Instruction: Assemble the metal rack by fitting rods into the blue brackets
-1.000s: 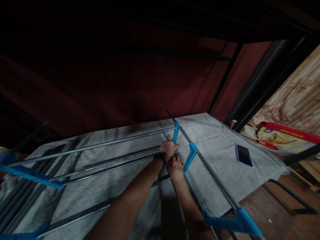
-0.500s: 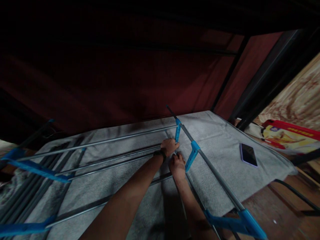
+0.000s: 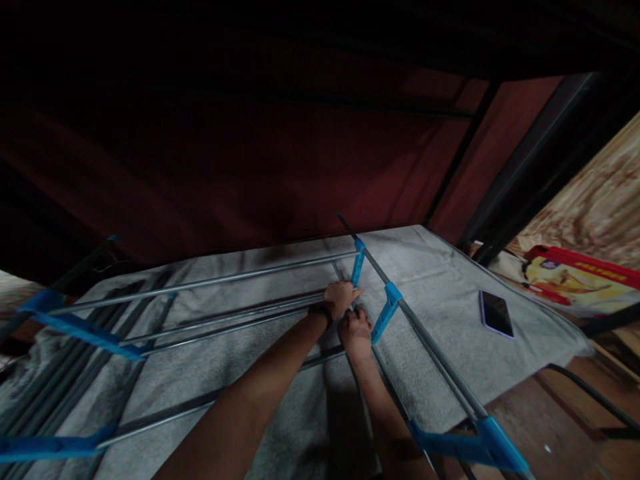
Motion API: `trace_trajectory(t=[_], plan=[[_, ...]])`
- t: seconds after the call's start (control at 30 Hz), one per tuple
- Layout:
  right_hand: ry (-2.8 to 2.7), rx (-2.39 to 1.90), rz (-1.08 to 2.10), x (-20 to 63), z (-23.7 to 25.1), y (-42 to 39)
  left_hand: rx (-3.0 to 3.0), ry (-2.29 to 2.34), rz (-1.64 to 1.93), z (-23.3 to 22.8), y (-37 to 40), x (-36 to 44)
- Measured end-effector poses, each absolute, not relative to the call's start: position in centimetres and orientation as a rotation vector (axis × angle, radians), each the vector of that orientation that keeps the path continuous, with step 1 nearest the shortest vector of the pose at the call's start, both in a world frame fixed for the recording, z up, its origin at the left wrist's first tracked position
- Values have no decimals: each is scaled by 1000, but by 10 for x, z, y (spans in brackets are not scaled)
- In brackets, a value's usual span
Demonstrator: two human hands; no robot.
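Observation:
A frame of grey metal tubes with blue plastic brackets lies across a grey blanket (image 3: 420, 373). My left hand (image 3: 341, 297), with a dark band at the wrist, is closed around a metal tube (image 3: 338, 270) beside the far blue bracket (image 3: 358, 263). Just nearer to me, my right hand (image 3: 357, 333) has its fingers curled over the same line of tubing, close to the middle blue bracket (image 3: 387, 313). The fingertips of both hands are partly hidden. Long rails (image 3: 220, 283) run leftward to another blue bracket (image 3: 85, 333).
Several loose dark tubes (image 3: 70, 360) lie at the left on the blanket. A phone (image 3: 496, 313) rests to the right. Beyond the edge is a red and yellow package (image 3: 575, 280). Black posts (image 3: 463, 153) and a dark red backing (image 3: 280, 160) stand behind.
The left end of the frame has shifted slightly right and up in view. A second tube now shows beneath the right rail. Both hands keep nearly the same place and grip.

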State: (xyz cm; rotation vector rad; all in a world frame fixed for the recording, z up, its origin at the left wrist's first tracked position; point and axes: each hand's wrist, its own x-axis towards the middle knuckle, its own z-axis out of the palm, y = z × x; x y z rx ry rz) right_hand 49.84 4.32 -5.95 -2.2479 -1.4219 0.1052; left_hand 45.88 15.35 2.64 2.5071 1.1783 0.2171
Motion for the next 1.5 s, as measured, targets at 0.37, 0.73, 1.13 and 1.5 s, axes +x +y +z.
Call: trace_trajectory(t=[0.37,0.73,1.13,1.5], plan=[[-1465,-2260,19,503,-66,34,2835,1268,243,16,140,352],[-1726,-1610,-355,487,-57,50,2659,1857,724,2,108,233],[-2415,-1541,-44,436,-16,106,1113,2372,1743,-23,94,87],[-2645,-1477,-12,431,8,109,1063,2109,1719,-53,134,24]])
